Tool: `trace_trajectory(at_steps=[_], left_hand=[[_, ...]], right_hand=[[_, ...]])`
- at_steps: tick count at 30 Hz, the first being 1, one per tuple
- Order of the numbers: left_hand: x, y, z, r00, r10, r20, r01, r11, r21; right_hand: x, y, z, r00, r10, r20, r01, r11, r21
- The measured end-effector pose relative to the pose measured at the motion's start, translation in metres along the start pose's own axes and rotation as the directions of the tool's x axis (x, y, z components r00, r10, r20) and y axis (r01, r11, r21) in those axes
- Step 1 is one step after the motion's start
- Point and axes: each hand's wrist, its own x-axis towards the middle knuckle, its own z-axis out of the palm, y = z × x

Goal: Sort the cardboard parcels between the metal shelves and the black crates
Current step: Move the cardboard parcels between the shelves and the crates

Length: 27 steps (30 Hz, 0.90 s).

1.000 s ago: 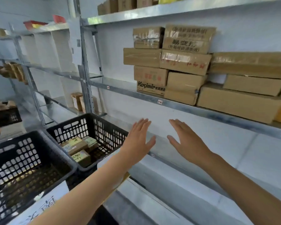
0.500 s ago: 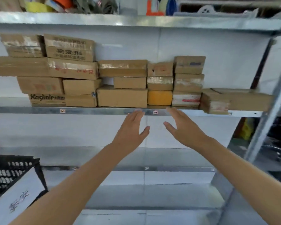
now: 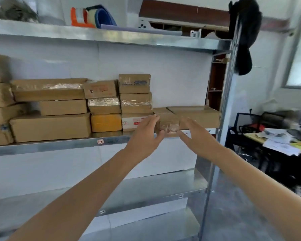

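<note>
Two spread hands: my left hand [image 3: 145, 136] and right hand [image 3: 197, 136] sit each side of the taped parcel [image 3: 169, 125]; the shelf tag [image 3: 100, 141] is too blurry to read.

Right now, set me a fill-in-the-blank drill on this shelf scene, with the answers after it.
1. The small taped parcel lies ____ the left hand and the right hand.
2. That parcel sits at the ____ end of the metal shelf.
3. A ____ garment hangs at the top of the upright post.

Missing words: between; right; black
</note>
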Motion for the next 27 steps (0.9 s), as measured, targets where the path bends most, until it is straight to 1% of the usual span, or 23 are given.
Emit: trace_trajectory(at_steps=[5,9,11,12,14,15,17,19,21,22,24,27], left_hand=[[0.049,-0.005,0.035,0.995,-0.093,-0.032,0.093,0.996,-0.016],[0.075,-0.012,0.056,0.967,-0.252,-0.040,0.250,0.966,-0.066],[0.084,-0.013,0.065,0.945,-0.325,-0.044,0.320,0.943,-0.086],[0.088,-0.014,0.069,0.933,-0.358,-0.045,0.352,0.930,-0.105],[0.094,-0.015,0.077,0.909,-0.412,-0.057,0.399,0.903,-0.160],[0.099,-0.016,0.080,0.897,-0.439,-0.058,0.421,0.886,-0.195],[0.107,-0.018,0.086,0.864,-0.501,-0.050,0.472,0.840,-0.267],[0.114,-0.018,0.089,0.808,-0.589,-0.012,0.548,0.759,-0.352],[0.119,-0.017,0.093,0.742,-0.668,0.052,0.618,0.651,-0.441],[0.119,-0.016,0.095,0.721,-0.689,0.076,0.637,0.615,-0.465],[0.121,-0.016,0.100,0.706,-0.702,0.094,0.646,0.584,-0.491],[0.118,-0.021,0.101,0.699,-0.710,0.087,0.629,0.552,-0.547]], right_hand=[[0.036,0.059,-0.008,0.999,0.015,0.031,-0.016,0.999,0.033],[0.068,0.078,0.003,0.996,0.031,0.085,-0.040,0.994,0.100],[0.082,0.079,0.011,0.987,0.036,0.156,-0.060,0.987,0.150],[0.088,0.079,0.015,0.977,0.044,0.208,-0.089,0.973,0.215],[0.097,0.077,0.023,0.956,0.059,0.288,-0.171,0.909,0.381],[0.102,0.076,0.028,0.951,0.077,0.300,-0.209,0.874,0.438],[0.112,0.073,0.037,0.952,0.132,0.278,-0.263,0.815,0.516],[0.122,0.071,0.043,0.930,0.203,0.306,-0.349,0.744,0.569],[0.127,0.068,0.046,0.897,0.232,0.377,-0.428,0.673,0.603],[0.127,0.066,0.048,0.887,0.240,0.395,-0.449,0.650,0.614],[0.127,0.064,0.051,0.887,0.256,0.384,-0.455,0.626,0.633],[0.121,0.063,0.054,0.922,0.230,0.312,-0.386,0.625,0.678]])
